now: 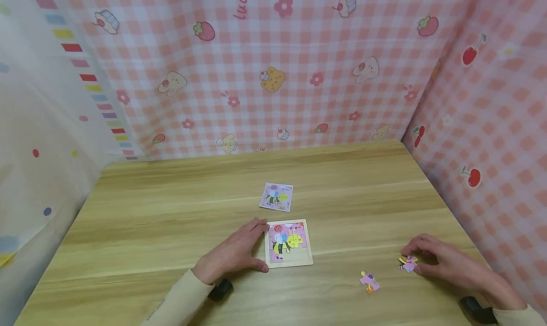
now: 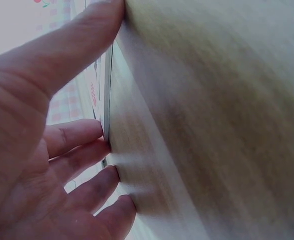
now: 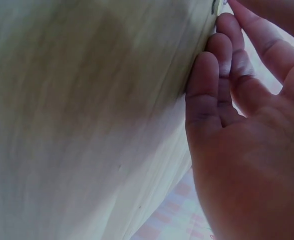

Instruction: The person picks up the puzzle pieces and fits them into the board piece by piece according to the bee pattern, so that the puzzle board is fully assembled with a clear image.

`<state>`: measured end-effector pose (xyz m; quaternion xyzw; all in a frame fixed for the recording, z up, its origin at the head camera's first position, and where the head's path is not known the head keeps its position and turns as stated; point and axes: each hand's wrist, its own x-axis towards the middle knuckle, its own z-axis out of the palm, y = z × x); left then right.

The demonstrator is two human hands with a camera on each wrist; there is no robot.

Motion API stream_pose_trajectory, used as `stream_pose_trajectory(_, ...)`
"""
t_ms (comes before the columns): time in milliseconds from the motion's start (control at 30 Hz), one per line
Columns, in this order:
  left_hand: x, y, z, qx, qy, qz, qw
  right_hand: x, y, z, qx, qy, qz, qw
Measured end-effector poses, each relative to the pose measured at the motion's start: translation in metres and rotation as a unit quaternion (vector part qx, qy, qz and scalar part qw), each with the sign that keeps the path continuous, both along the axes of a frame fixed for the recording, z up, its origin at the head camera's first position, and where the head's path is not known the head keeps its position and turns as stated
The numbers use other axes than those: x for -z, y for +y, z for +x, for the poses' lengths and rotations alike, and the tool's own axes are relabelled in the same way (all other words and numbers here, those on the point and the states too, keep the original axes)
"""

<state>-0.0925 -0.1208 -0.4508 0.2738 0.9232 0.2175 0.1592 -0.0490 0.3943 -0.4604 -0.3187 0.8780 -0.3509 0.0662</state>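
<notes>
A square wooden puzzle tray [image 1: 311,257] lies on the table with bee-picture pieces fitted in it. Bare wood shows at its lower right. My left hand [image 1: 235,252] rests against the tray's left side, thumb at the lower corner and fingertips near the upper one. The left wrist view shows these fingers [image 2: 86,155] spread loosely along the tray's thin edge. Far to the right, my right hand [image 1: 448,264] pinches a pink, yellow and black puzzle piece [image 1: 409,264] between thumb and fingers, low over the table. That piece is almost wholly hidden in the right wrist view.
A loose pink puzzle piece [image 1: 369,282] lies between the tray and my right hand. Behind the tray is a square bee picture card [image 1: 277,197]. Patterned cloth [image 1: 273,79] hangs at the back and both sides of the wooden table [image 1: 171,207].
</notes>
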Motion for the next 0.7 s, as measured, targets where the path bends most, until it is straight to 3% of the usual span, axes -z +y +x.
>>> stream_pose_trajectory(133, -0.001, 0.0, 0.0, -0.003, -0.003, 0.003, 1.0, 0.0, -0.001, 0.0, 0.01, -0.001, 0.004, 0.9999)
stream_pose_trajectory(400, -0.001, -0.001, 0.001, -0.001, 0.002, 0.01, 0.9999, -0.004, -0.006, 0.0, 0.058, -0.047, 0.018, 0.9971)
stream_pose_trajectory(700, -0.001, -0.001, 0.001, -0.001, 0.003, 0.018, 0.9998, -0.009, -0.015, 0.0, 0.081, -0.031, 0.01, 0.9961)
